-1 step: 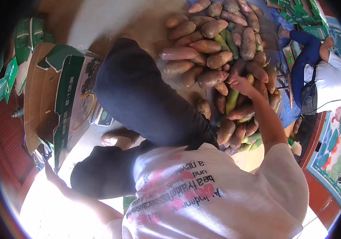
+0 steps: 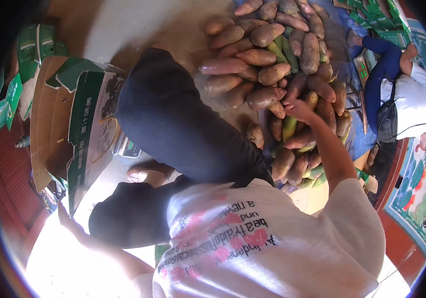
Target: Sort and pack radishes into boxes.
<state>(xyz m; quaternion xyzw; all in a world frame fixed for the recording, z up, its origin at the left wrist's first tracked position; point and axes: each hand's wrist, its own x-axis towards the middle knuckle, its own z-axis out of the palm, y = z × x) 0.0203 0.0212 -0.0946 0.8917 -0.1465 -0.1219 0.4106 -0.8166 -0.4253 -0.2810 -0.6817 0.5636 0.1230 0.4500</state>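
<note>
My right hand (image 2: 300, 111) reaches over a pile of large, long tubers (image 2: 272, 73), mostly reddish brown like sweet potatoes. Its fingers are bent and drawn together beside the tip of a small brown tuber (image 2: 276, 109). What lies between them, if anything, is too small to make out. Just below the hand lies a yellow-green long vegetable (image 2: 288, 127). Far to the left, my left hand (image 2: 70, 222) is near the lower corner of a green and white carton (image 2: 80, 130). Glare washes it out, and its grip cannot be read.
Under the right side of the pile runs a blue sheet (image 2: 359, 135). A person (image 2: 407, 102) in a white top sits at the far right, beside a device with a green display (image 2: 362, 69). More green cartons (image 2: 374, 15) stand at the back right. My bent knee (image 2: 156, 62) rises between carton and pile.
My right hand has shifted slightly left and toward me over the pile. The left hand looks nearly unmoved.
</note>
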